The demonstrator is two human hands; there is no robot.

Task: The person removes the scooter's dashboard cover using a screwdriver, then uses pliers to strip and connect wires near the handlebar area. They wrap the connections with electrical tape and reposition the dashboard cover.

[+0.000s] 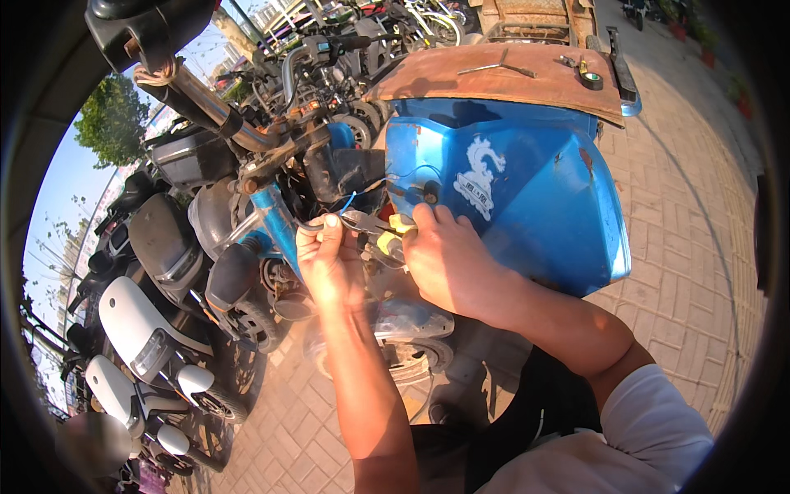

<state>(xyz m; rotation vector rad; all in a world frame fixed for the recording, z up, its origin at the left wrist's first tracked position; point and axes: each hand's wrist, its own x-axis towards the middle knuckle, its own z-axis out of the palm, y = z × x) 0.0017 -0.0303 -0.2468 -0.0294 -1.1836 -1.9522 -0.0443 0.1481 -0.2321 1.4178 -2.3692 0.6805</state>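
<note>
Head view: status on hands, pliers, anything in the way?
Right hand closed on yellow-handled pliers. Left hand pinching dark cable beside pliers' jaws. Blue wire sticking up close by; blue panel next to right hand.

blue panel (547,193): glossy, scuffed | pliers (367,221): metal, plastic-looking yellow grips (401,223) | board (448,70): matt, rough | sleeve (654,420): matt cloth

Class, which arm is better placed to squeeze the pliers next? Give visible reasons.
Likely the right: the right grip holds the pliers by their yellow handles, while the left grip is beside their metal head, not on the handles.
</note>
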